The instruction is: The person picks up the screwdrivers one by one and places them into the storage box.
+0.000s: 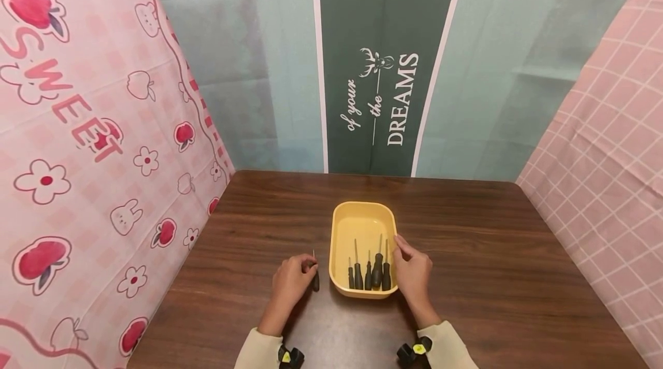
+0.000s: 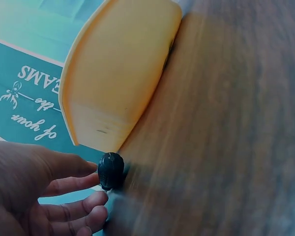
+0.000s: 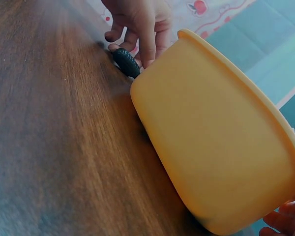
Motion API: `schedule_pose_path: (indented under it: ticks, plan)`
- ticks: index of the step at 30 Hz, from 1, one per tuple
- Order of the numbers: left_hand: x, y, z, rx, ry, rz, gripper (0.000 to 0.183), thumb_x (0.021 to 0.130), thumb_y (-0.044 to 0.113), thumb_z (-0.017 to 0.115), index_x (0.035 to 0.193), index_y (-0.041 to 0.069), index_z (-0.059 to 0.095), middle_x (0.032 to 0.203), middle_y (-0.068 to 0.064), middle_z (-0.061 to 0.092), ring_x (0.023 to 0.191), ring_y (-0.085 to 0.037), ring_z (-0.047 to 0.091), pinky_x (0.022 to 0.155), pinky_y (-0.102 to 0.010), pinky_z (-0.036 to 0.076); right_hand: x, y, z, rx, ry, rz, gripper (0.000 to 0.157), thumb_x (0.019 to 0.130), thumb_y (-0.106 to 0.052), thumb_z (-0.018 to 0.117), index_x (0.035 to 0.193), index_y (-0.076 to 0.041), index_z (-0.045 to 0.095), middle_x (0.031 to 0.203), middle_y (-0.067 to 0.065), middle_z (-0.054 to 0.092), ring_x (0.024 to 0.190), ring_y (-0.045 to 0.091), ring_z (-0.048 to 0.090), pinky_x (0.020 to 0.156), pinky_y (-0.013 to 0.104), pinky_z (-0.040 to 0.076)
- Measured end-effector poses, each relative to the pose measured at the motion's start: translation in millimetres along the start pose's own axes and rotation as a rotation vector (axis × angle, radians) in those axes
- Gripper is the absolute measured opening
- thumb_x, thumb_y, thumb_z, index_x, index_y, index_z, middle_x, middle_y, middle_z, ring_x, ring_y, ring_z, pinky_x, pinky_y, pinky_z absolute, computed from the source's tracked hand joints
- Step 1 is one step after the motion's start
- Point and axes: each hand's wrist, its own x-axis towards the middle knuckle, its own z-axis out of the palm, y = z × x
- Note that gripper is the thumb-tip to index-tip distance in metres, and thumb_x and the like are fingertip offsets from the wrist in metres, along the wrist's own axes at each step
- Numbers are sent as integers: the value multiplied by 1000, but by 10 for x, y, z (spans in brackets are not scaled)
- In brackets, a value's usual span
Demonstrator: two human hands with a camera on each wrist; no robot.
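Observation:
A yellow plastic bin (image 1: 362, 226) stands on the table, with several black-handled screwdrivers (image 1: 377, 274) lying side by side at its near end, shafts pointing away. To the left of the bin, my left hand (image 1: 293, 280) pinches another screwdriver (image 1: 316, 282) by its dark handle, close to the tabletop. In the left wrist view its ribbed black handle (image 2: 110, 170) shows at the fingertips. My right hand (image 1: 412, 268) grips the bin's right rim, thumb and fingers at the wall; the right wrist view catches only some of its fingers (image 3: 285, 221).
The brown wooden table (image 1: 466, 242) ends at a green and teal cloth (image 1: 383, 23) behind. Pink printed cloth (image 1: 103, 185) hangs at the left and a pink checked cloth (image 1: 611, 173) at the right. Both wrists wear black straps with small devices.

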Motion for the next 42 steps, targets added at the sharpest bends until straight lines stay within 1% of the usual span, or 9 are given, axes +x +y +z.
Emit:
schedule_pose_path:
  ticks: [7, 11, 17, 21, 25, 27, 32, 36, 42]
  plan:
    - [-11, 12, 12, 49, 5, -2, 11, 78, 26, 76, 87, 24, 72, 65, 13, 52, 57, -6, 48, 49, -28, 37, 3, -1, 1, 2, 6, -11, 24, 81, -1, 66, 104, -6, 74, 102, 2, 71, 99, 11, 64, 80, 3, 39]
    - [-11, 17, 12, 51, 17, 3, 11, 76, 26, 77, 86, 23, 72, 68, 10, 54, 59, -7, 49, 50, -29, 38, 6, -3, 2, -4, 8, -15, 24, 81, -2, 66, 104, -6, 74, 102, 2, 71, 99, 11, 64, 80, 3, 39]
    - [-4, 16, 19, 53, 15, -4, 12, 76, 24, 77, 86, 22, 72, 68, 10, 53, 59, -6, 48, 50, -28, 38, 2, 8, 4, -4, 1, -8, 25, 81, -2, 66, 104, -6, 73, 102, 1, 71, 100, 11, 64, 79, 2, 39]
    - [4, 15, 22, 58, 16, -12, 19, 76, 22, 78, 93, 19, 72, 67, 11, 52, 57, -6, 46, 49, -28, 37, 3, 10, 5, -9, 0, -9, 25, 82, -2, 65, 104, -7, 74, 102, 1, 71, 99, 11, 64, 79, 2, 39]
    - [14, 21, 15, 37, 10, -52, 30, 76, 21, 78, 103, 14, 69, 63, 11, 51, 55, -8, 46, 48, -29, 38, 4, 2, 2, 1, 1, -13, 25, 81, -1, 65, 104, -6, 74, 102, 2, 71, 99, 11, 64, 79, 3, 40]
    - [15, 24, 9, 39, 4, -79, 32, 76, 23, 78, 105, 12, 69, 61, 10, 50, 55, -9, 47, 48, -31, 39, 5, -3, 0, 7, -1, -13, 25, 81, -1, 65, 104, -6, 74, 102, 2, 71, 99, 11, 64, 79, 3, 40]
    - [17, 32, -17, 54, -23, -112, 32, 77, 29, 77, 101, 10, 69, 63, 6, 54, 59, -15, 54, 51, -36, 44, 5, -8, -2, 8, -6, -7, 25, 82, -1, 65, 105, -7, 73, 103, 2, 70, 100, 11, 64, 78, 3, 40]
    - [23, 35, -28, 38, -31, -102, 29, 78, 30, 76, 98, 11, 69, 69, 2, 63, 64, -20, 60, 53, -38, 47, 7, -5, -2, 1, -7, -10, 25, 82, -2, 65, 105, -7, 73, 104, 2, 70, 100, 11, 63, 79, 3, 40]
    - [35, 43, -16, 45, -24, -105, 21, 77, 28, 77, 87, 13, 66, 72, -2, 65, 67, -25, 61, 53, -38, 46, 1, -5, -1, 6, -6, -15, 25, 82, -2, 65, 105, -7, 73, 104, 2, 70, 100, 11, 63, 80, 3, 40]
